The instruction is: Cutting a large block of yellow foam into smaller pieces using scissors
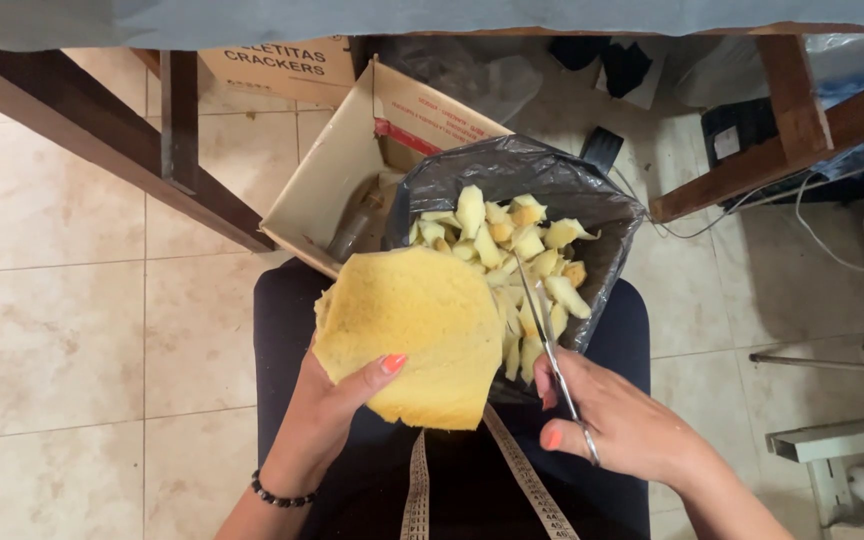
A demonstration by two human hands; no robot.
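My left hand [337, 410] holds a flat piece of yellow foam [412, 330] over my lap, thumb on top of it. My right hand [622, 425] grips a pair of metal scissors [547, 335], whose blades point up along the foam's right edge. Just beyond the foam, a dark plastic bag [522, 170] stands open on my knees, filled with several small cut pieces of yellow foam [512, 245]. A measuring tape [522, 475] hangs down across my dark clothing.
An open cardboard box [337, 170] lies on the tiled floor behind the bag, another printed carton [282, 65] beyond it. Dark wooden table legs [112, 135] stand at left and a wooden frame [792, 120] at right. Cables [832, 245] run across the floor at right.
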